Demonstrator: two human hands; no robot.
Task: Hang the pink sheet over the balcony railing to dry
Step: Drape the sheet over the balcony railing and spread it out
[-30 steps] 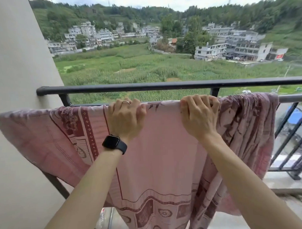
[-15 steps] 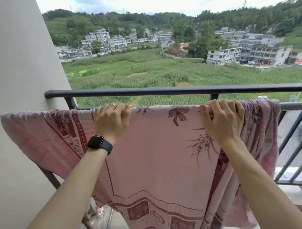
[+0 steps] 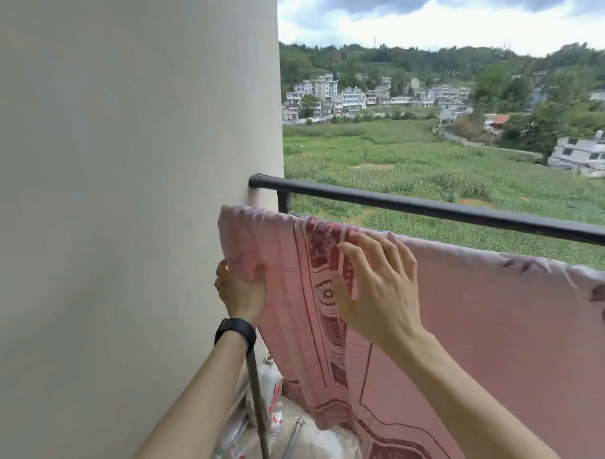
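The pink sheet (image 3: 486, 326), with a dark red patterned border, hangs over a lower bar of the black balcony railing (image 3: 430, 207) and drapes toward me. Its left end bunches against the wall. My left hand (image 3: 240, 293), a black watch on its wrist, pinches that left edge between thumb and fingers. My right hand (image 3: 375, 288) lies flat on the sheet's border with fingers spread, just below the bar. The bar under the sheet is hidden by the cloth.
A beige wall (image 3: 121, 201) fills the left, meeting the railing's end. Below the sheet lie white plastic bottles and bags (image 3: 276, 402) and a thin metal pole (image 3: 257, 402). Beyond the railing lie green fields and houses.
My view has swung left toward the wall. Both hands left the sheet's top edge and moved left: the left now grips the end near the wall, the right has opened flat on the border.
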